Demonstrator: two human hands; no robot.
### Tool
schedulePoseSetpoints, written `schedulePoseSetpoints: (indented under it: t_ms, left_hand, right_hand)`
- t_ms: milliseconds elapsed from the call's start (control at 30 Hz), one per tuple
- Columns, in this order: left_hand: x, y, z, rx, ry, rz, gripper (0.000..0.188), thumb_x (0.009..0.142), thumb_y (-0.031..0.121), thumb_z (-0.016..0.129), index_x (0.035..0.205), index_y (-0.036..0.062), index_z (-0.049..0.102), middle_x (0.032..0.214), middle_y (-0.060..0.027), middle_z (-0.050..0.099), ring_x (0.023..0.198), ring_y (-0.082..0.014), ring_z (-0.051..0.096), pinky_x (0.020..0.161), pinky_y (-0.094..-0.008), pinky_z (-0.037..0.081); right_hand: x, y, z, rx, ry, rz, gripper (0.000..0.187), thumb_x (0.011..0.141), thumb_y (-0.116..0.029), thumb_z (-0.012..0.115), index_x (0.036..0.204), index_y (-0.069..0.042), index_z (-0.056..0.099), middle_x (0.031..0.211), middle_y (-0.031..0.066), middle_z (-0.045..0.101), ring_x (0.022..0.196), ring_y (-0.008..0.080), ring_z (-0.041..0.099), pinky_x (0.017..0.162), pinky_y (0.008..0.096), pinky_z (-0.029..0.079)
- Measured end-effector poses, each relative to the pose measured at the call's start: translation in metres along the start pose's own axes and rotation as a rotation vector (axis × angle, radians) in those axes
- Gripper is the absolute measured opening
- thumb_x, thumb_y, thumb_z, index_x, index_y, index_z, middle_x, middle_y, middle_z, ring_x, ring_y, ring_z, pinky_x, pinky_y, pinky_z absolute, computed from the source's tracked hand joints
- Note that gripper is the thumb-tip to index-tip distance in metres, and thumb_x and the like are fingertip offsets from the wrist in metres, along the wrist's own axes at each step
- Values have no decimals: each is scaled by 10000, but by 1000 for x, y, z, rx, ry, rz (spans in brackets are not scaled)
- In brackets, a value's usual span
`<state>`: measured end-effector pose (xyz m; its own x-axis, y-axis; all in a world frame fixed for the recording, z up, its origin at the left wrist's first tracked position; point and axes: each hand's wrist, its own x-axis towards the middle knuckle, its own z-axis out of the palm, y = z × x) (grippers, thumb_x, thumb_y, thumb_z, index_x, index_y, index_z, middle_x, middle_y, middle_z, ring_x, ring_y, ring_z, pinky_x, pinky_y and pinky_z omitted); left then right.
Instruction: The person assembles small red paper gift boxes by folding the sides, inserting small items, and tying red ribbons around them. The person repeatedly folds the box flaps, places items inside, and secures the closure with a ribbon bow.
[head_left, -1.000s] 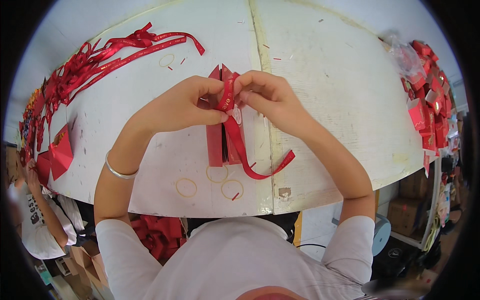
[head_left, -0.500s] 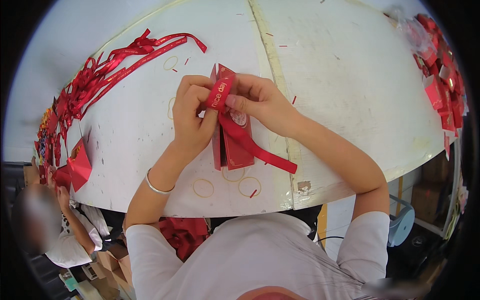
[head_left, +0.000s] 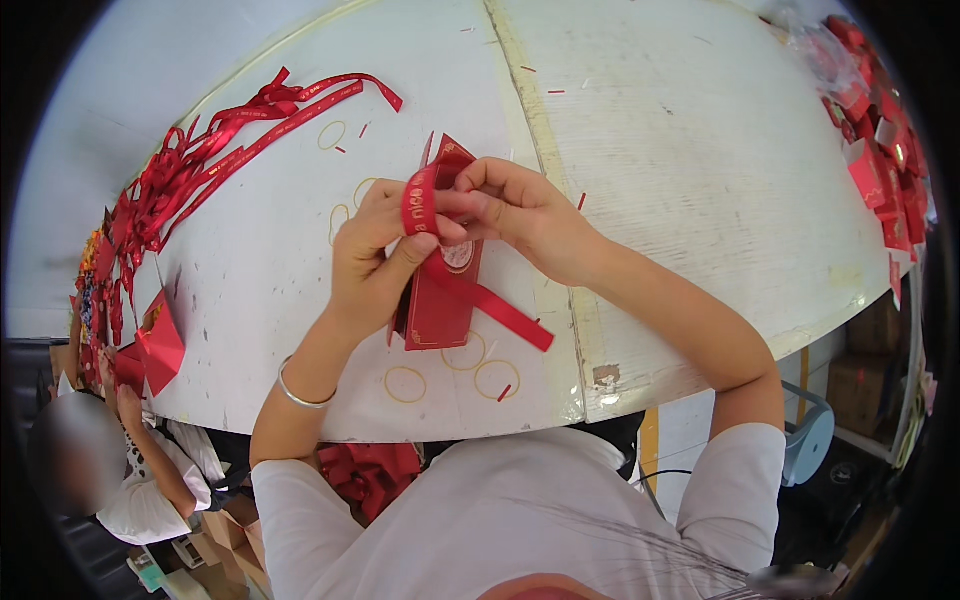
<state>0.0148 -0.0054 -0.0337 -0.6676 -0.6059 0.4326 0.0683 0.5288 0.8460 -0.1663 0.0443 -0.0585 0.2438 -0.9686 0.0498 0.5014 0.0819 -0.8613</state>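
Observation:
A narrow red gift box (head_left: pixel 438 318) with gold corner patterns and a pale round emblem stands on the table under my hands. Around it runs a red ribbon (head_left: pixel 508 316) with gold lettering; its loop rises over the fingers of my left hand, and one tail trails to the lower right. My left hand (head_left: pixel 372 262) is closed, thumb pressed against the ribbon beside the box. Fingertips of my right hand (head_left: pixel 540 222) are pinched at the ribbon by the loop, touching my left fingers. The exact crossing of the ribbon there is hidden.
Loose red ribbons (head_left: pixel 185 180) lie in a heap at left. Yellow rubber bands (head_left: pixel 405 384) and small red scraps dot the white table (head_left: pixel 690 200). Red boxes (head_left: pixel 890 180) pile up at far right. A co-worker (head_left: pixel 160 470) sits at lower left near an open red box (head_left: pixel 160 345).
The box has tilted and shifted slightly left along with my left hand. The ribbon loop now stands higher around my left fingers, and my right fingers have moved to its right side.

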Motion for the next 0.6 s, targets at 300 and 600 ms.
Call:
schedulePoseSetpoints:
  t_ms: [300, 600]
  left_hand:
    - [3, 57, -8, 1138, -296, 187, 66, 636, 39, 641, 696, 35, 614, 1079, -94, 598, 1034, -291, 496, 764, -376, 462]
    - [-13, -5, -44, 1206, 69, 322, 126, 658, -33, 618, 773, 13, 593, 1075, -113, 632, 910, -274, 615, 682, -319, 524]
  right_hand:
    - [-1, 1, 8, 221, 75, 46, 201, 943, -173, 450, 1073, -25, 495, 1065, 72, 556, 987, 169, 536, 869, 343, 445]
    - [11, 9, 11, -284, 189, -61, 122, 899, -81, 505, 976, 13, 510, 921, 72, 587, 814, 164, 572, 723, 314, 477]
